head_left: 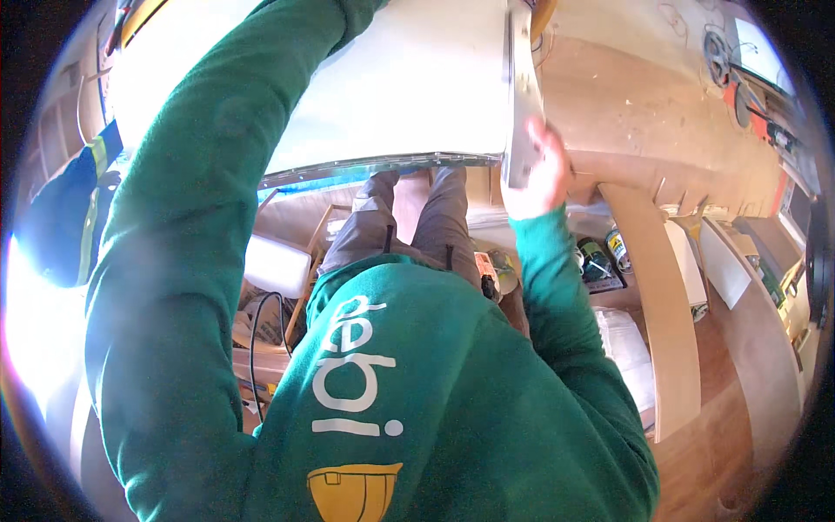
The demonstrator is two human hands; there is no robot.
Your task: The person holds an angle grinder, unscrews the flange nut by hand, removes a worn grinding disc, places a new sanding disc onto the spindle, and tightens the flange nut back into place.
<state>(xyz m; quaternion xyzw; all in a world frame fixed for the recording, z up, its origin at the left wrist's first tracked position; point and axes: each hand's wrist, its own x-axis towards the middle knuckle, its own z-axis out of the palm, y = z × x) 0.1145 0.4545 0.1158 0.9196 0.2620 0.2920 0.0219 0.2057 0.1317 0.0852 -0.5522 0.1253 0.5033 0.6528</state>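
A large white panel [409, 78], overexposed in the light, lies in front of me, with a dark strip dotted with small marks along its near edge. Over its right edge runs a long pale grey straight bar [523, 104]; whether it is metal or wood I cannot tell. My right hand [537, 178] is closed round the near end of this bar at the panel's right corner, thumb on the right side. My left arm [217, 148], in a green sleeve, stretches far across the panel. Its hand lies beyond the upper edge of the picture.
A brown wooden worktop [644, 104] extends to the right. Below it lean curved-looking boards [665, 348], beside cans [617, 248] and a white bag [628, 348]. At my left are a white container [277, 265], a black cable [254, 348] and a dark blue garment [65, 217].
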